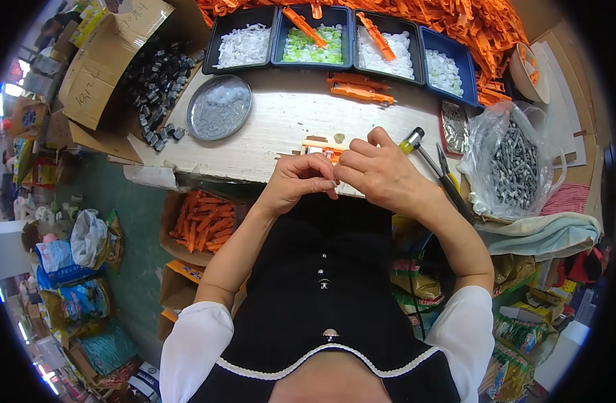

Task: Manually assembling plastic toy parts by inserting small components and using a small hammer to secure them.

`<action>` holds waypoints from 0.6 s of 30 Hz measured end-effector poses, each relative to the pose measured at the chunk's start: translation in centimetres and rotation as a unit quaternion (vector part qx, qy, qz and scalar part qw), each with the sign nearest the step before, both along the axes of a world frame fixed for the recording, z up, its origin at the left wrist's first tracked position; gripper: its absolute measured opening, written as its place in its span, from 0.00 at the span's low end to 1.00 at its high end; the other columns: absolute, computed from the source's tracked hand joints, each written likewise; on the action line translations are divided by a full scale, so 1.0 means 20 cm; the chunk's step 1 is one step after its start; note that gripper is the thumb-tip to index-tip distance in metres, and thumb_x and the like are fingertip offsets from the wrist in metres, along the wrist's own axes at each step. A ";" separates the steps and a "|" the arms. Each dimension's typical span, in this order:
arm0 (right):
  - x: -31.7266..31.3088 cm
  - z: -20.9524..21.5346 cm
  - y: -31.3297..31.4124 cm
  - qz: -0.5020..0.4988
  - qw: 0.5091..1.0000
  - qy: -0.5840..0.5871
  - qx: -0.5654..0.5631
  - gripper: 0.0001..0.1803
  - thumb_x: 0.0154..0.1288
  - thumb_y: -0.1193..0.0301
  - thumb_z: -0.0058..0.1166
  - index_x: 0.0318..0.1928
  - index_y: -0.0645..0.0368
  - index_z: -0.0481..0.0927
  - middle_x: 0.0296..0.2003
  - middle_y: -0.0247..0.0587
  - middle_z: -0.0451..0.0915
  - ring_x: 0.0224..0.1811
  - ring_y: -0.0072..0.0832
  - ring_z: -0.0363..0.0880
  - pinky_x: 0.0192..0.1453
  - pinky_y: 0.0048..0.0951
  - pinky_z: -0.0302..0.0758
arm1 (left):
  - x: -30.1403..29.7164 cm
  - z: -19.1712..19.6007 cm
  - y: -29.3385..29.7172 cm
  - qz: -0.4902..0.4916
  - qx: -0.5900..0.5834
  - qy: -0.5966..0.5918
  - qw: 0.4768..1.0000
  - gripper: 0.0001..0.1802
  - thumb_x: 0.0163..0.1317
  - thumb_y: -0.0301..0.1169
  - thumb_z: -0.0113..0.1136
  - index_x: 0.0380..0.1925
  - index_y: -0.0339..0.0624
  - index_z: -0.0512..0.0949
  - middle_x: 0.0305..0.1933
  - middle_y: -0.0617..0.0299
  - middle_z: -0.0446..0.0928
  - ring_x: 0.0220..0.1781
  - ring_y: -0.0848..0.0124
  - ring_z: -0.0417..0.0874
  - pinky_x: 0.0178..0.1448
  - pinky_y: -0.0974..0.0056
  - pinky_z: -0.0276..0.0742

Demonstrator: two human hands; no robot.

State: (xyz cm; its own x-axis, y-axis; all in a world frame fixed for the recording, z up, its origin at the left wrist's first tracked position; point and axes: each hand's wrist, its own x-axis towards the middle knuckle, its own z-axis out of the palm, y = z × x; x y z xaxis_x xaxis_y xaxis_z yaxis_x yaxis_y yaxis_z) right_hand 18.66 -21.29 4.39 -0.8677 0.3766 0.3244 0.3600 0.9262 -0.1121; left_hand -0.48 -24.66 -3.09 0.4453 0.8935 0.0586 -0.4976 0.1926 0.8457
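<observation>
At the table's near edge my left hand (300, 180) and my right hand (382, 169) meet, fingertips touching. Both are closed in a pinch around something small that the fingers mostly hide; I cannot make out what it is. Just beyond them an orange plastic part (332, 153) sits in a small light-coloured holder, partly covered by my right hand. A hammer (415, 142) and a pair of pliers (446, 168) lie to the right of my right hand. Two orange plastic assemblies (359, 88) lie farther back on the white table (281, 121).
Along the back stand a black tray (212, 54) of white pieces and a blue tray (279, 57) of green and white ones, with more trays beside. A round metal dish (244, 121) and a box (96, 80) are left; a plastic bag (479, 134) of metal parts is right.
</observation>
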 end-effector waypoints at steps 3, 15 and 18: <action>0.00 -0.01 0.02 0.009 0.999 0.013 -0.042 0.09 0.46 0.76 0.50 0.32 0.53 0.73 0.26 0.29 0.68 0.33 0.24 0.68 0.40 0.28 0.61 | -0.01 -0.01 0.00 0.002 0.012 -0.003 1.000 0.02 0.53 0.20 0.58 0.28 0.34 0.76 0.33 0.58 0.74 0.32 0.68 0.80 0.38 0.67 0.78; -0.01 -0.10 0.01 -0.035 0.971 0.126 -0.202 0.09 0.49 0.80 0.51 0.33 0.55 0.73 0.31 0.34 0.72 0.36 0.30 0.70 0.37 0.29 0.61 | -0.01 0.00 0.00 0.056 0.036 0.047 0.997 0.04 0.54 0.17 0.55 0.30 0.33 0.77 0.34 0.55 0.74 0.34 0.65 0.79 0.38 0.62 0.81; -0.03 -0.16 -0.01 -0.076 0.956 0.188 -0.210 0.09 0.52 0.79 0.50 0.35 0.55 0.74 0.30 0.34 0.72 0.35 0.31 0.71 0.36 0.29 0.61 | 0.01 -0.01 0.00 0.101 0.078 0.083 0.988 0.04 0.55 0.16 0.53 0.30 0.33 0.77 0.34 0.56 0.74 0.35 0.67 0.79 0.40 0.63 0.80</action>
State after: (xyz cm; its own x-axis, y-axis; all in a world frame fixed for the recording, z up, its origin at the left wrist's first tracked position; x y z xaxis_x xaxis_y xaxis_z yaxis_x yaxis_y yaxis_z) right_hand 18.11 -21.51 1.13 -0.6444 0.6546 0.3953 0.3471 0.7110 -0.6116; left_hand -0.24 -24.72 -3.27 0.2729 0.9511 0.1446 -0.3643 -0.0369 0.9305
